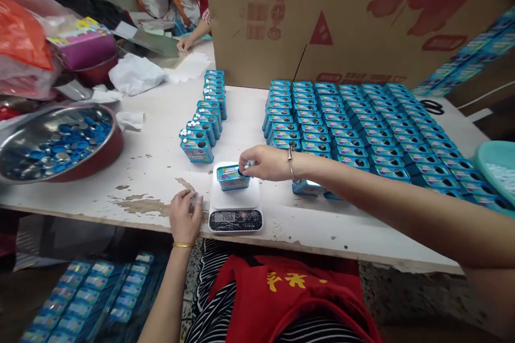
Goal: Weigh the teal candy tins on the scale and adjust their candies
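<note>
A kitchen scale (235, 220) lies near the table's front edge, its display lit. On its white platform stands a small blue tin (231, 182) with printed lettering on top. My right hand (259, 163) is closed at the tin's right end, with small white balls (250, 163) between the fingers, above the tin's opening. To the left of the scale, my left hand (185, 214) rests on the table edge, thumb apart from the fingers and nothing in it. Behind it runs a row of blue tins (197, 151), several with white balls heaped at their openings.
Many blue tins with dark openings stand in rows (350, 136) on the right. A metal bowl (115, 142) of blue caps is at left, a turquoise basin (493, 158) at far right. A large cardboard box (257, 64) stands behind. Another person's hand (185, 44) touches papers.
</note>
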{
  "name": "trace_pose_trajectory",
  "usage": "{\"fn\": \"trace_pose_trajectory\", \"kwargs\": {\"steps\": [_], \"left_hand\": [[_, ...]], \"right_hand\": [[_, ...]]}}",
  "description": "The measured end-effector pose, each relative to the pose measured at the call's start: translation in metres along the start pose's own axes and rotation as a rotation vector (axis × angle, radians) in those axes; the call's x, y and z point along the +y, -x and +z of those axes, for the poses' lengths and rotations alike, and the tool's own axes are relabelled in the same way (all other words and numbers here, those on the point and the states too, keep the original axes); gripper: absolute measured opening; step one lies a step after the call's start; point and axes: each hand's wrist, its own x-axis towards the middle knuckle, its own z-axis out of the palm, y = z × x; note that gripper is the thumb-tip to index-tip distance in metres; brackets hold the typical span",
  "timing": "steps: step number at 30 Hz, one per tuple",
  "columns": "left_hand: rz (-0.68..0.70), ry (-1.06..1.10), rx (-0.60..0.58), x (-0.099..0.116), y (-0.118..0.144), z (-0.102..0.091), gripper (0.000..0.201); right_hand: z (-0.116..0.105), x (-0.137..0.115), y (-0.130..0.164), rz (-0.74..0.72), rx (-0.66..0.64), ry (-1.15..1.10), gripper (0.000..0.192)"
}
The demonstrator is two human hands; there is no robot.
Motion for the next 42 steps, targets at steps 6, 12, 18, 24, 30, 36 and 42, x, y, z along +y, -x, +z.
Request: {"fn": "trace_pose_trajectory", "kwargs": {"steps": [6,12,18,24,30,36,42], "left_hand": [[-0.017,0.026,-0.007,-0.001,0.002,0.000,0.024],[-0.042,0.044,-0.012,0.003,0.002,-0.001,0.024],[-0.059,0.064,-0.031,0.007,0.003,-0.002,0.024],[-0.062,0.075,-0.032,0.009,0.003,-0.002,0.023],[-0.038,0.046,-0.019,0.008,0.002,-0.001,0.023],[-0.024,0.041,-0.009,0.007,0.002,-0.001,0.023],[0.001,0.035,0.014,0.006,0.000,-0.001,0.022]], "right_hand": [[0.005,0.000,-0.008,-0.057,0.027,0.222,0.024],[0.006,-0.001,-0.010,-0.071,0.059,0.207,0.026],[0.002,0.007,-0.001,0.039,0.026,-0.438,0.006],[0.015,0.037,0.030,0.266,0.146,-1.103,0.009],[0.041,0.057,0.050,0.435,0.167,-1.290,0.007],[0.040,0.046,0.041,0.300,0.113,-1.216,0.017],[0.030,0.018,0.013,0.196,0.118,-1.006,0.006]]}}
